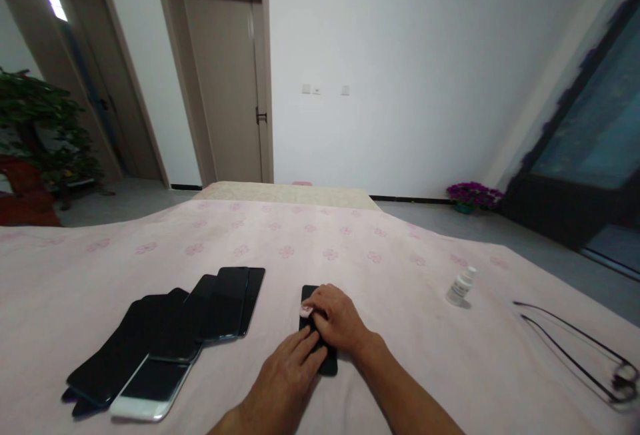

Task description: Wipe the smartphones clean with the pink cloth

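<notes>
A black smartphone lies flat on the pink cloth in front of me. My right hand is closed over its upper part, with a small pale pink cloth pinched under the fingers against the screen. Along the lower left side of the phone rests my left hand, its fingers wrapped over the edge and touching the screen. To the left, several dark phones lie fanned out and overlapping. One white-framed phone is at the near end of that pile.
At the right stands a small clear spray bottle with a white cap. Farther right lie eyeglasses with dark temples. The pink flowered tablecloth covers the surface. Beyond are a door, a potted plant and purple flowers.
</notes>
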A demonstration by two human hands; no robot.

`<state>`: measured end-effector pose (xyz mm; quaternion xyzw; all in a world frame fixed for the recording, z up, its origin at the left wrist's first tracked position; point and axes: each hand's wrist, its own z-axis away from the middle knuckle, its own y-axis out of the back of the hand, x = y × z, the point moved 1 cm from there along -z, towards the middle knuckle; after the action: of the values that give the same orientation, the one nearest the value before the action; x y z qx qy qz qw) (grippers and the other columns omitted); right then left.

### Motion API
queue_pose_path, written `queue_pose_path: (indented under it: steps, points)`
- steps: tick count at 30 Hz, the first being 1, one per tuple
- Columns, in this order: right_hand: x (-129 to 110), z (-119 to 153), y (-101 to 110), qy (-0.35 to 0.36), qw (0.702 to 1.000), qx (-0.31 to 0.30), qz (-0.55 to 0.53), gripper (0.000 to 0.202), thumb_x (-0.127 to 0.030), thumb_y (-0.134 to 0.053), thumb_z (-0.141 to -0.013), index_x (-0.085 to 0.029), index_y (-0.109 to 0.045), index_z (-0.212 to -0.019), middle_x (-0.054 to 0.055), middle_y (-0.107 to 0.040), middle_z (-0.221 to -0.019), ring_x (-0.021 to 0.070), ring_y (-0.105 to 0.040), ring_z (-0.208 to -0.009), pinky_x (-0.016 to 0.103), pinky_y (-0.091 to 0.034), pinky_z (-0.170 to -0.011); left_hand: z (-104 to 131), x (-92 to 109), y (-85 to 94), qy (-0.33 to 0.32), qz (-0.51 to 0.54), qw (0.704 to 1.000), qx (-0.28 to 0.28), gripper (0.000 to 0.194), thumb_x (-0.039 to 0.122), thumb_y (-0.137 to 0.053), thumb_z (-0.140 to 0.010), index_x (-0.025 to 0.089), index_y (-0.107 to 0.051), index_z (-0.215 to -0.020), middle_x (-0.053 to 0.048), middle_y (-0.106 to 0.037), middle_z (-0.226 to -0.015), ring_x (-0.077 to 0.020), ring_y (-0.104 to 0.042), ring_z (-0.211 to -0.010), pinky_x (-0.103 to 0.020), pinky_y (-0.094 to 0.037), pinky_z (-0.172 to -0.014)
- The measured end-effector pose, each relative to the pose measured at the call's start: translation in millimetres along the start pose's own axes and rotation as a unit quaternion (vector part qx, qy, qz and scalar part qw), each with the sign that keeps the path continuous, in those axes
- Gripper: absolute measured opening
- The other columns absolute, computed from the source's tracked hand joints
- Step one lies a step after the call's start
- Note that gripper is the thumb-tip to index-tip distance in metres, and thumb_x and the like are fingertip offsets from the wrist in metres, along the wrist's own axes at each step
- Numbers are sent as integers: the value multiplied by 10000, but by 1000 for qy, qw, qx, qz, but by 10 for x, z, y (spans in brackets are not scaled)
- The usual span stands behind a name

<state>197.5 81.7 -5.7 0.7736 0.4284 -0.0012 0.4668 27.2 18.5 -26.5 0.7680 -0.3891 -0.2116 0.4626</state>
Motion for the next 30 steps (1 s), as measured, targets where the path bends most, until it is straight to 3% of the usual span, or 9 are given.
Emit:
queue_pose_path:
  steps: [3, 10, 19, 27, 30]
  points:
    - [45, 32, 54, -19, 1000, 11, 13, 319, 24, -526, -657, -201, -677, -824, 29, -637, -816, 191, -552, -816, 316, -431, -775, 1, 3, 17, -3, 3, 1000, -6, 399, 146, -618, -850, 207, -605, -1244, -81, -649, -1296, -284, -607, -1196, -430, -573, -951]
    - [249, 6, 63, -101, 990, 74, 68, 298, -22, -519, -807, -194, -689, -982, 77, -631, -906, 224, -548, -899, 352, -458, -819, 19, 2, -25, 6, 6, 1000, 14, 406, 109, -602, -830, 216, -618, -1221, -72, -663, -1276, -277, -614, -1190, -425, -579, -940]
    - [52, 42, 18, -16, 1000, 23, -8, 381, 33, -499, -660, -209, -695, -879, 35, -631, -851, 193, -549, -844, 317, -445, -788, -19, 14, 45, -3, -4, 1000, 20, 376, 133, -635, -829, 206, -636, -1198, -77, -680, -1248, -276, -640, -1150, -419, -588, -923]
    - [164, 23, 50, -97, 992, 79, 35, 302, -14, -506, -749, -197, -693, -900, 55, -622, -861, 206, -542, -868, 335, -441, -805, -8, 8, 28, 3, 4, 1000, 30, 366, 117, -583, -837, 223, -635, -1183, -58, -685, -1241, -264, -638, -1154, -409, -589, -922]
    - [131, 36, 55, -74, 995, 60, 19, 320, -2, -509, -720, -202, -694, -887, 48, -622, -853, 203, -544, -858, 326, -442, -787, -8, 11, 32, 7, 14, 999, 37, 344, 132, -577, -844, 224, -640, -1170, -57, -691, -1228, -265, -646, -1141, -411, -593, -915]
